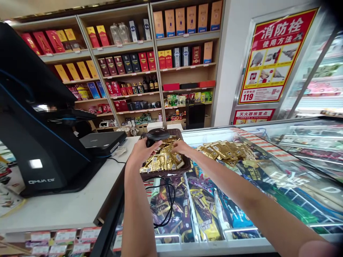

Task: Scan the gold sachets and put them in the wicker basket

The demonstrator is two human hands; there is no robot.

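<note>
- Head view, as I watched from the room: gold foil packets [160, 161] filled a brown woven basket [150, 175], set over the glass-topped chest freezer [246, 246], ahead at twelve o'clock.
- The left hand [142, 151] was at the basket's ten o'clock, thumb and fingers wrapped about a black scanner-like device [158, 134].
- The right hand [182, 147] was at two o'clock, fingers bent onto the packets; I could not tell whether one was pinched.
- Each packet looked light and thin, its foil probably slippery and easily creased; a flat edge or corner seemed the best place to take hold.
- The device looked stiff and smooth, best grasped round its neck, below the rounded top.
- A black cable [174, 196] looped down at the basket's six o'clock.
- Loose gold packets [227, 150] lay at three o'clock, and a black checkout terminal [53, 157] stood at nine.
</note>
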